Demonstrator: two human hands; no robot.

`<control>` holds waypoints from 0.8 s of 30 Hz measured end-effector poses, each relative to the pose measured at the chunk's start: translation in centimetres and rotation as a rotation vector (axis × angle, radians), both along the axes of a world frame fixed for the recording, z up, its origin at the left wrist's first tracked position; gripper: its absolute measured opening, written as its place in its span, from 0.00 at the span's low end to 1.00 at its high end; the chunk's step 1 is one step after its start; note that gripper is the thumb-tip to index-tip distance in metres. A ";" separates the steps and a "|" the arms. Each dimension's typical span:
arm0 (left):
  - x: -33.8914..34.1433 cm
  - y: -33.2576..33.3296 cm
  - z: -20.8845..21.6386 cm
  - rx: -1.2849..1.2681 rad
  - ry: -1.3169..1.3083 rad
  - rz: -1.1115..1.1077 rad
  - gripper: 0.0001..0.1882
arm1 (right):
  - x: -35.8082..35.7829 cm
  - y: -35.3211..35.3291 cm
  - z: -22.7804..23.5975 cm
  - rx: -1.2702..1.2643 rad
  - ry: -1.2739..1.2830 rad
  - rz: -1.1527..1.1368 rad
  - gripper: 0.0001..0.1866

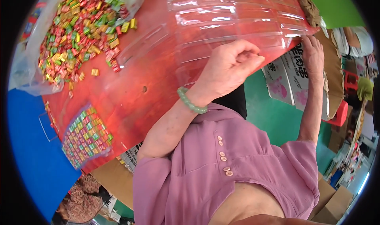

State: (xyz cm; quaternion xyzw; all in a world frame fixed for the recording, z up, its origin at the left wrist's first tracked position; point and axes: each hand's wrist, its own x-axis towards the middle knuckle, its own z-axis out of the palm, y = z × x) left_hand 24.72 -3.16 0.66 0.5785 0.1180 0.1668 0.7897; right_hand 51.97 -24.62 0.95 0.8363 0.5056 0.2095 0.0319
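My left hand, wearing a green bead bracelet, is over the near side of the clear plastic compartment trays. Its fingers are curled into a pinch; anything between the tips is too small or hidden to make out. On the right, my right hand is at the table's edge by the trays' corner, above an open printed cardboard box. Its fingers look stretched out, with the tips partly hidden. Close by the trays' far right corner lies a brown lump.
Small wrapped sweets in red, yellow and green spill from a clear bag across the red table. A flat pack of sweets in rows lies at the near left corner. Red stools and another person are at the right.
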 end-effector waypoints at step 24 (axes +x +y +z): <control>-10.6 6.2 2.4 0.930 0.114 0.554 0.11 | -11.4 5.0 3.7 0.386 0.376 0.142 0.08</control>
